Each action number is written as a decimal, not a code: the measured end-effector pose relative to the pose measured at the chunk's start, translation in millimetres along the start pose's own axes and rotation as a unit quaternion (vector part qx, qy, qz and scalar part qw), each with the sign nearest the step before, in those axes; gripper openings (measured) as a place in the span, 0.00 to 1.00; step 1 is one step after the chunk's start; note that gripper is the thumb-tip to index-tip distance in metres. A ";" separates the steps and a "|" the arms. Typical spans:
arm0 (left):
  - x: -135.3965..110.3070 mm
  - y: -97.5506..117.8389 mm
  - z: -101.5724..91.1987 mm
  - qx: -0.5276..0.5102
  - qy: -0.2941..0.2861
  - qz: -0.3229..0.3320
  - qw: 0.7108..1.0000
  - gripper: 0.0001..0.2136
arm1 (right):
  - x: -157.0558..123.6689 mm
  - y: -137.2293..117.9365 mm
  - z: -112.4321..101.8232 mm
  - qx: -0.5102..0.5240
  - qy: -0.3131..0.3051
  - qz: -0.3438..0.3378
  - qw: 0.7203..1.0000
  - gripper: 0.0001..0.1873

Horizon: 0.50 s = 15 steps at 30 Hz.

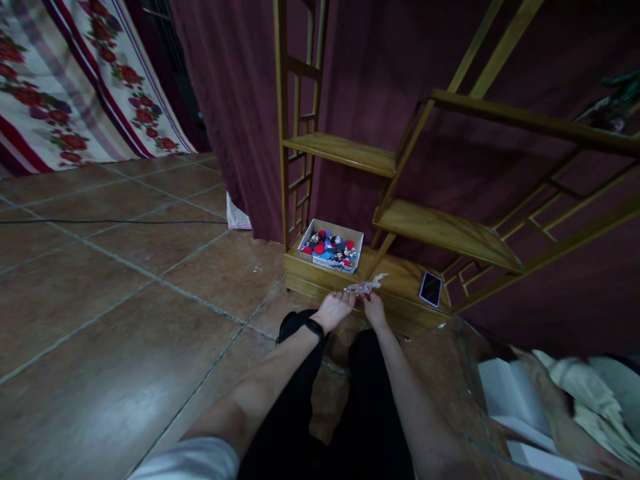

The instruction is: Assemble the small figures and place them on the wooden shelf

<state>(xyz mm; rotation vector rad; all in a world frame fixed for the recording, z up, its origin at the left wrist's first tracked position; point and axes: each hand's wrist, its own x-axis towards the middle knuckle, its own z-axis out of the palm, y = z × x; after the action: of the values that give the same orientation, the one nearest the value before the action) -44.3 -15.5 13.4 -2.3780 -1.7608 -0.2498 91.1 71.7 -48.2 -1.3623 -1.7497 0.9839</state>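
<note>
We have a crumpled clear plastic bag (365, 287) between our hands, in view against the front edge of the wooden shelf unit's low base (395, 272); whether it touches the wood we cannot tell. Our left hand (336, 310) has its fingers curled closed on the bag's near-left part, and our right hand (373, 308) pinches its near-right side with the fingertips. Just beyond, an open cardboard box (325, 263) of red, blue and dark discs (320, 249) sits close to the base's left end. Bare wood runs rightward to a phone (431, 289), with a shelf board (445, 233) above limiting the height there; open tiled floor (150, 320) spreads to our left. Both forearms slant inward and forward, converging above our black-trousered knees (370, 367), the left wrist wearing a black band (315, 327). Behind the unit hangs a maroon curtain (360, 93).
</note>
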 end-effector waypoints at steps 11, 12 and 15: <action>0.0 0.8 -1.2 -0.008 -0.019 -0.012 1.000 0.13 | -5.1 -8.9 -1.8 0.015 -0.001 0.013 1.000 0.11; 0.3 0.4 -1.7 -0.010 -0.020 -0.016 1.000 0.13 | -4.7 -8.1 -1.4 0.021 -0.002 0.014 1.000 0.11; 1.3 -2.9 -3.4 -0.032 -0.021 -0.031 0.999 0.12 | -3.8 -6.3 0.3 0.059 -0.009 0.022 0.998 0.12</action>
<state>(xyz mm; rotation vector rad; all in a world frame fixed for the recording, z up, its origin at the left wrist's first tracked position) -46.8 -14.3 17.1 -2.3917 -1.8755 -0.2715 88.8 67.0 -43.1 -1.3249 -1.6537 1.1083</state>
